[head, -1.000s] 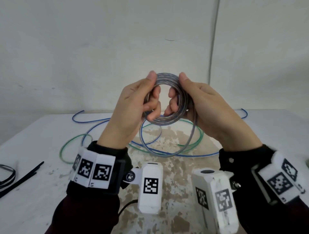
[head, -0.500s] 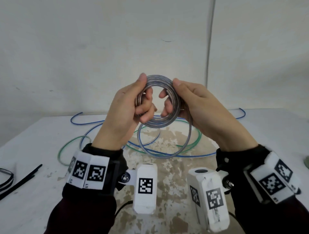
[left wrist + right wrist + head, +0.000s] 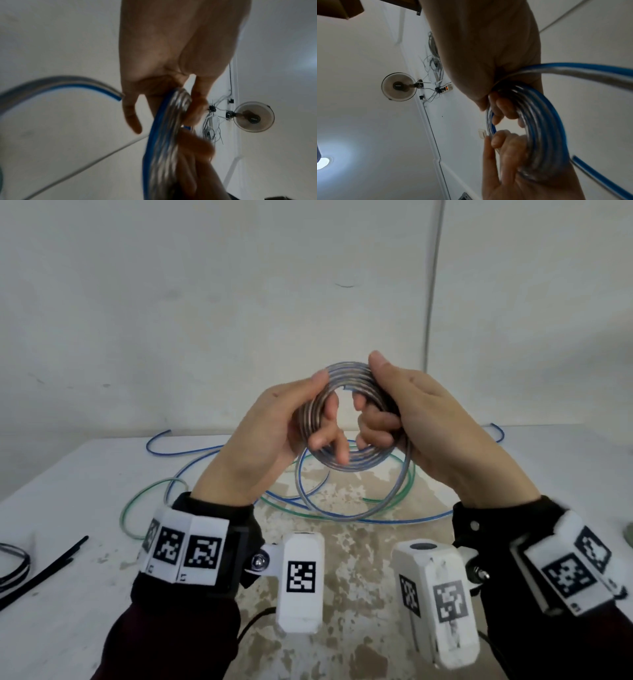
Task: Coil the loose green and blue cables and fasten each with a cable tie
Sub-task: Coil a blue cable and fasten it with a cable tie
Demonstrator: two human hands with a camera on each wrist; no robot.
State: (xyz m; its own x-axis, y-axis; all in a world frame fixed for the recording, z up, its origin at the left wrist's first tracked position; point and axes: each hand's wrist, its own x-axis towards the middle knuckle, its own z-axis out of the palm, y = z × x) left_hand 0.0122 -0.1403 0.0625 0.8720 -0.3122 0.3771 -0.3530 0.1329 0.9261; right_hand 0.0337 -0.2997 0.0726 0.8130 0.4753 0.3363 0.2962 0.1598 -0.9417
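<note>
A coil of the blue cable (image 3: 346, 460) is held up above the table, between both hands. My left hand (image 3: 291, 419) pinches its left side with thumb on the outside and fingers through the ring. My right hand (image 3: 394, 409) grips the right side, thumb on top. One loose loop (image 3: 387, 508) of the same cable hangs below the coil and trails onto the table. The wrist views show the coil (image 3: 164, 142) (image 3: 537, 128) edge-on between the fingers. The green cable (image 3: 150, 494) lies loose on the table under the hands.
The white table (image 3: 68, 628) has a worn brown patch in the middle. Black cable ties (image 3: 44, 570) lie at the left edge beside a dark wire loop (image 3: 13, 559). More blue cable (image 3: 171, 448) runs along the table's back edge by the wall.
The left hand's fingers have loosened and spread through the ring. The right thumb has slid up over the top of the coil. The hanging loop stays about the same.
</note>
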